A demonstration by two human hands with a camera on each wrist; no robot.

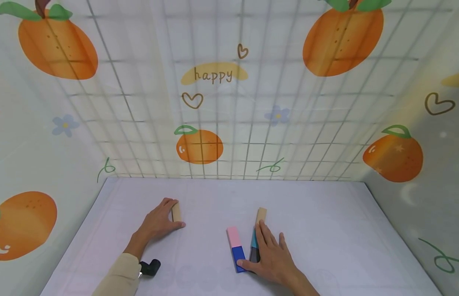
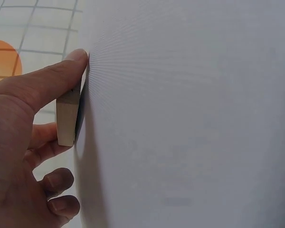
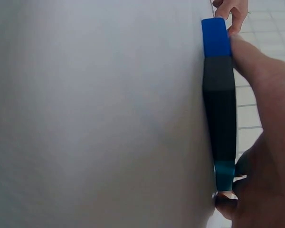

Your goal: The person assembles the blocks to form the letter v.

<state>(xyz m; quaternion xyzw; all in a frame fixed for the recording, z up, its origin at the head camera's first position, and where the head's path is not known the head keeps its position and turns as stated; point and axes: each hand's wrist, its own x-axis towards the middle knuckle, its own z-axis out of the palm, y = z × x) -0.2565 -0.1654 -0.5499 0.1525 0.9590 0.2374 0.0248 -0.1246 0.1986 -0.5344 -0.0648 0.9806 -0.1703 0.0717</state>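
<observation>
My left hand (image 1: 159,220) pinches a plain wooden block (image 1: 176,211) at the left of the table, thumb at the near end and fingertips at the far end. The left wrist view shows this wooden block (image 2: 66,121) close to the table surface. Right of centre, a pink block (image 1: 233,237) and a blue block (image 1: 238,259) lie end to end. Beside them runs a second row: a wooden block (image 1: 261,214), a teal block (image 1: 254,240) and a dark grey block (image 1: 254,255). My right hand (image 1: 274,259) rests over that row, fingers nearly straight, thumb touching the blue block.
The white table (image 1: 200,193) ends at a back wall of wire grid behind a sheet printed with oranges. Side sheets (image 1: 411,213) close in the left and right. A small black device (image 1: 151,267) sits at the left sleeve cuff.
</observation>
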